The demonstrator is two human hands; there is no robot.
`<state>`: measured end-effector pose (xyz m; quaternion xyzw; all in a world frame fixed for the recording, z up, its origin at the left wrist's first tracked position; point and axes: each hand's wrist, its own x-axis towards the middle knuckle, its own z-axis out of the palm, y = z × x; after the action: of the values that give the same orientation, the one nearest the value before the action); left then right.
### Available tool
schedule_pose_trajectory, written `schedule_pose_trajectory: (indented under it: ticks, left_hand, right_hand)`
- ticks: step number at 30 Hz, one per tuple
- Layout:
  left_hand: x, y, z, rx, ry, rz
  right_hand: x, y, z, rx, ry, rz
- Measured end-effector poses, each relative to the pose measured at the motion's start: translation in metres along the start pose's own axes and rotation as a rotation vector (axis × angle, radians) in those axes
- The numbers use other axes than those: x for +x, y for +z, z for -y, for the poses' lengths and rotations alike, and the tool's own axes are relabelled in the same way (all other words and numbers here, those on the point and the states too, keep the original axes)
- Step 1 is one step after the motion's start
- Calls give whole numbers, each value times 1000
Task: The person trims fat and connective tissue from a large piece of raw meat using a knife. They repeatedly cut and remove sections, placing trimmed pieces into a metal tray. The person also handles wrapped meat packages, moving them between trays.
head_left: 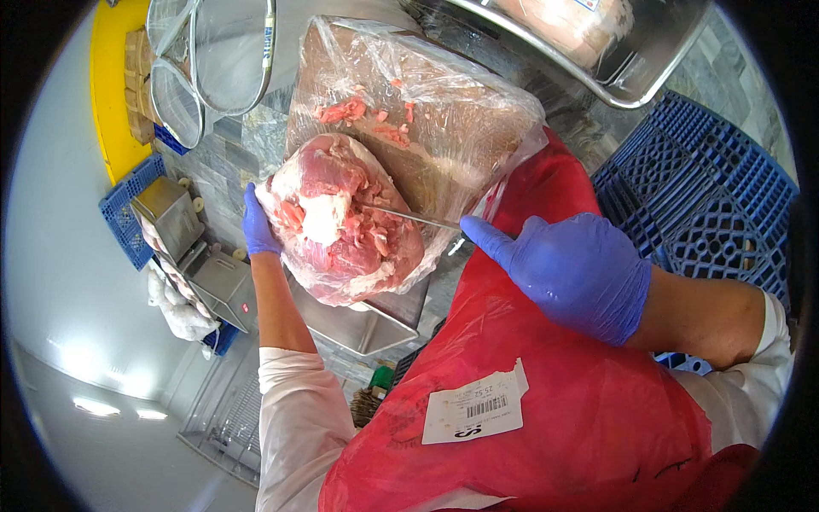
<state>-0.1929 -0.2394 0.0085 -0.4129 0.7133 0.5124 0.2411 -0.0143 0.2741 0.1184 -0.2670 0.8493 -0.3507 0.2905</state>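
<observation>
A large piece of raw meat, red with white fat and a whitish lump in its middle, rests on the near left part of a plastic-wrapped board. My left hand, in a blue glove, holds its left side; some fingers are hidden behind the meat. In my blue-gloved right hand is a knife, its handle covered by the fist and the forefinger stretched toward the blade. The thin blade points left, its tip among the cut flesh. Small meat scraps lie on the board beyond the piece.
Blue plastic pallets stand at the right. A metal tub with wrapped meat is at the far right. Wire-framed hoops and a yellow panel are at the far left, with metal bins nearer. My red apron touches the board's edge.
</observation>
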Motion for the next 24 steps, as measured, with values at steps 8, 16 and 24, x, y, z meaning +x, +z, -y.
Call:
schedule_pose_trajectory:
  ticks: [8,16,24]
  left_hand:
    - [-21,4,11,-26,14,-4]
    - [-19,2,29,-60,157,128]
    - [-8,-18,37,-89,152,106]
  right_hand:
    - [-8,45,6,165,98,-116]
    - [15,101,7,385,116,-279]
    - [26,93,-35,1554,208,-33]
